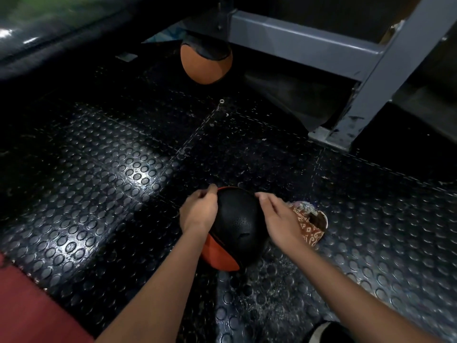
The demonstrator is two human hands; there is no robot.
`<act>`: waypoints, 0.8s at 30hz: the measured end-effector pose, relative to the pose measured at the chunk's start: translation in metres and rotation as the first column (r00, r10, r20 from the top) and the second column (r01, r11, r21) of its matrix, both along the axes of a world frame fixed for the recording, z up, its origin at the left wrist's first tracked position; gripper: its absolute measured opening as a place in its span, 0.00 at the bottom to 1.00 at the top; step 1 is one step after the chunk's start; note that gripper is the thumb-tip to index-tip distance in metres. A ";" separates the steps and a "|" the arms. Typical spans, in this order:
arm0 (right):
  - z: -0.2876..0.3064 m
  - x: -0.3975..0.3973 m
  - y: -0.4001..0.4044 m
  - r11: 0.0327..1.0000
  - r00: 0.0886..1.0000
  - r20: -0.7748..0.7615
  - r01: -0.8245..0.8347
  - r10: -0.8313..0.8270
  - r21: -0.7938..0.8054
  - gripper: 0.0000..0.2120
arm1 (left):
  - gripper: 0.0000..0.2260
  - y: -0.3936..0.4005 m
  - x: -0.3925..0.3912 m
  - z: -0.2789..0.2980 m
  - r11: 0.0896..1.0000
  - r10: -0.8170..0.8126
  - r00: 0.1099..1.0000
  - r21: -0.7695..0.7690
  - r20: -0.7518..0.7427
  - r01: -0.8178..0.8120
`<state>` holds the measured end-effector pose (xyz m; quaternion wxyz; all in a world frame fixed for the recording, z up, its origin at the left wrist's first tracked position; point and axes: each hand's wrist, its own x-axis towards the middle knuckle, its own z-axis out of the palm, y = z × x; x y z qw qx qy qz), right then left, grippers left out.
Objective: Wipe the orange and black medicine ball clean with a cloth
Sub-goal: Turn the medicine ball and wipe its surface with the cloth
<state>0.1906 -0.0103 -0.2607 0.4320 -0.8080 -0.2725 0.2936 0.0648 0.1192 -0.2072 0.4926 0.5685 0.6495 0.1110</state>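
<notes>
Medicine ball (pixel 237 224) on studded floor (pixel 99 169), left hand (pixel 199 210) and right hand (pixel 279 219) cupping its sides, fingers relaxed. Patterned cloth (pixel 310 222) beside right hand; second ball (pixel 206 60) beneath grey frame (pixel 309 43).

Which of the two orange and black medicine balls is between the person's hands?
The near medicine ball, black side up, beside the patterned cloth; the far ball sits untouched under the grey frame.

Both hands, left hand (pixel 199 211) and right hand (pixel 279 219), cup the medicine ball (pixel 237 226) on studded floor (pixel 111 169); patterned cloth (pixel 310 224) just right of it.
</notes>
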 end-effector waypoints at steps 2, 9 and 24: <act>-0.003 0.007 0.000 0.999 1.000 0.005 0.029 -0.029 -0.031 0.19 | 0.21 0.001 -0.003 -0.001 1.000 0.000 1.000 -0.015 0.021 0.001; -0.029 0.042 -0.030 0.968 0.993 0.122 0.031 -0.001 -0.249 0.16 | 0.24 0.006 -0.010 -0.007 0.998 -0.059 0.998 -0.015 0.012 0.059; 0.054 0.031 -0.033 0.910 0.979 -0.037 -0.202 0.202 -0.363 0.16 | 0.24 0.011 -0.044 0.045 0.936 -0.322 0.914 0.064 -0.246 0.347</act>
